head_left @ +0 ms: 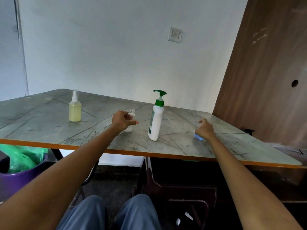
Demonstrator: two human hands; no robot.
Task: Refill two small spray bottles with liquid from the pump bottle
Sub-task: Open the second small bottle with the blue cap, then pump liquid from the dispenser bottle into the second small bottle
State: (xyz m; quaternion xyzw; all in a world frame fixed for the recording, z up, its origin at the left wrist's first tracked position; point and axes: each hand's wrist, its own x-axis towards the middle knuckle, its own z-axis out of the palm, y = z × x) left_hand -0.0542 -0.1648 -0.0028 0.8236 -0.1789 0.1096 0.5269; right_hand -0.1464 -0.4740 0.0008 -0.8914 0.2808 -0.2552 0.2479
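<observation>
A white pump bottle (155, 121) with a green pump head stands near the middle of the grey table (49, 130). My left hand (122, 121) grips a small clear spray bottle (131, 114) with no cap, its threaded neck bare, standing on the table left of the pump bottle. A second small spray bottle (75, 109), full of pale yellow liquid and capped with its sprayer, stands at the back left. My right hand (204, 129) rests on the table to the right, fingers curled over a small blue object (198, 136), mostly hidden.
The table has an orange front edge (132, 152). A purple bin with a green bag (20, 165) sits on the floor at left. A brown wooden panel (265, 72) leans at the right. Dark chairs stand under the table.
</observation>
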